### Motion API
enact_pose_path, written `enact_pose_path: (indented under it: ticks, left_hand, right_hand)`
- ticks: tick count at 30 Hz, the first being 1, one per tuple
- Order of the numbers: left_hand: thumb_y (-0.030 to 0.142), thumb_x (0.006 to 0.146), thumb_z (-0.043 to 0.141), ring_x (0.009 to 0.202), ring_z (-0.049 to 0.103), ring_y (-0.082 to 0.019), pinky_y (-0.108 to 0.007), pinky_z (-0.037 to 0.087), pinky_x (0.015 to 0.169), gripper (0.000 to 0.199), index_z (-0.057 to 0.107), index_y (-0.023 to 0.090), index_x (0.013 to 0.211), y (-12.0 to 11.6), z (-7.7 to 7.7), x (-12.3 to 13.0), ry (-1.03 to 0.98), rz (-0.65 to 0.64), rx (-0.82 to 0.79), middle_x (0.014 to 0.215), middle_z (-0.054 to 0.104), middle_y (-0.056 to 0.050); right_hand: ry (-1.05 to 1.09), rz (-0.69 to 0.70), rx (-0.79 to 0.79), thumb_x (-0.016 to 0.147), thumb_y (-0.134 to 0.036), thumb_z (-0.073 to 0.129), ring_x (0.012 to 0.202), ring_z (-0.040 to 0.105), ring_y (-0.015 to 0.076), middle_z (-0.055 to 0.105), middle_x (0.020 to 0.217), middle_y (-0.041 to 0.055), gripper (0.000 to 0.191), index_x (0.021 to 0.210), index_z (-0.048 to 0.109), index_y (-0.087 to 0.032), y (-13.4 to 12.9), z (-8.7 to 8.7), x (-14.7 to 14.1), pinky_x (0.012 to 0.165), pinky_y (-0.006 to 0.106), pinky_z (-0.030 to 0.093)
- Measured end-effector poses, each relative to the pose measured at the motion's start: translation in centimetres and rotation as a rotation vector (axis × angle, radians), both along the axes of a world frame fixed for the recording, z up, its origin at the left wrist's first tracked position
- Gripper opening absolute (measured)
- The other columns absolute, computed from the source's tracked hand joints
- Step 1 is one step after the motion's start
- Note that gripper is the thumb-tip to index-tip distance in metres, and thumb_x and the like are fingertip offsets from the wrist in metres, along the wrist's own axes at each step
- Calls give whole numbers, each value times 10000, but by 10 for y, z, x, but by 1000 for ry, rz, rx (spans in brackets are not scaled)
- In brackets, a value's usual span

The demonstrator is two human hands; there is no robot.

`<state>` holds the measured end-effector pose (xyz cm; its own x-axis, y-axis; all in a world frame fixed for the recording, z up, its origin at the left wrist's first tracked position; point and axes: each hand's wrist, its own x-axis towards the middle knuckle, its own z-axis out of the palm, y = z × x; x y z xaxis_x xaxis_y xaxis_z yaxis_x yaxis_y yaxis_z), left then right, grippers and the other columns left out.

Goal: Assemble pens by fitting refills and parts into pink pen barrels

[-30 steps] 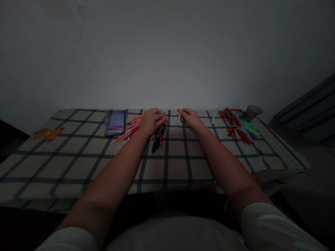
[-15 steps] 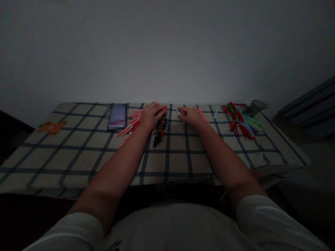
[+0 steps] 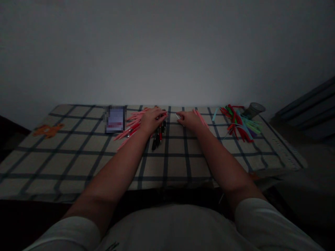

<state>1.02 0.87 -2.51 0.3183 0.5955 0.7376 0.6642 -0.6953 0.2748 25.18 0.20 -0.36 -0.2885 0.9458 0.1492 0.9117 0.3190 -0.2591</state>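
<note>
My left hand [image 3: 151, 120] is closed over the pile of pens, a small red-tipped piece at its fingertips; what it belongs to I cannot make out. Beneath and beside that hand lie several black pens [image 3: 156, 141]. Pink pencil-like sticks [image 3: 134, 116] and red pens [image 3: 134, 129] fan out to its left. Across a short gap, my right hand [image 3: 191, 120] pinches a thin white stick [image 3: 177, 116] that points up and left. Close behind the right wrist rest a few pink sticks [image 3: 201, 117].
On the right lies a heap of coloured strips [image 3: 239, 125] beside a dark see-through cup [image 3: 253, 109]. One light blue strip [image 3: 215, 114] lies apart. A tablet-like screen [image 3: 115, 119] is at the left, and the checked tablecloth [image 3: 78, 153] has an orange figure [image 3: 48, 130].
The view has shifted slightly. The white stick in my right hand now shows further out toward the left. My left hand stays over the pens with its fingers a little lower.
</note>
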Motion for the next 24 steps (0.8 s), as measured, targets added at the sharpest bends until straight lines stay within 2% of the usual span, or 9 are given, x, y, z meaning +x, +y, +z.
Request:
enact_pose_path:
  ticks: [9, 15, 18, 24]
  left_hand:
    - [342, 943, 719, 1046, 715, -228, -386, 551, 941, 164, 785, 246, 1059, 0, 0, 3, 4, 29, -28, 1062, 790, -64]
    - [330, 938, 724, 1032, 718, -228, -378, 549, 926, 146, 780, 240, 1039, -2, 1, 3, 17, 35, -12, 1059, 787, -67]
    - [329, 948, 712, 1002, 721, -226, -377, 553, 898, 149, 779, 241, 1047, -2, 2, 4, 23, -5, 43, 1022, 783, -68]
    - [385, 957, 700, 1008, 709, -224, -386, 543, 911, 200, 774, 291, 1118, -3, 0, 10, 121, -85, 37, 979, 767, -46]
  right_hand:
    - [-87, -49, -10, 979, -293, 582, 1139, 701, 273, 771, 1238, 116, 377, 1309, 735, -191, -2, 5, -2, 994, 375, 490]
    - [-19, -13, 30, 976, -259, 576, 1186, 673, 268, 748, 1291, 122, 349, 1270, 743, -171, -1, 3, -1, 1026, 381, 468]
    - [97, 58, 92, 1003, -302, 570, 1132, 673, 241, 756, 1246, 122, 344, 1269, 732, -156, -1, 3, -3, 1001, 353, 464]
    - [187, 339, 179, 994, -291, 598, 985, 635, 209, 741, 1086, 92, 312, 1263, 708, -177, 2, -7, -16, 884, 293, 445]
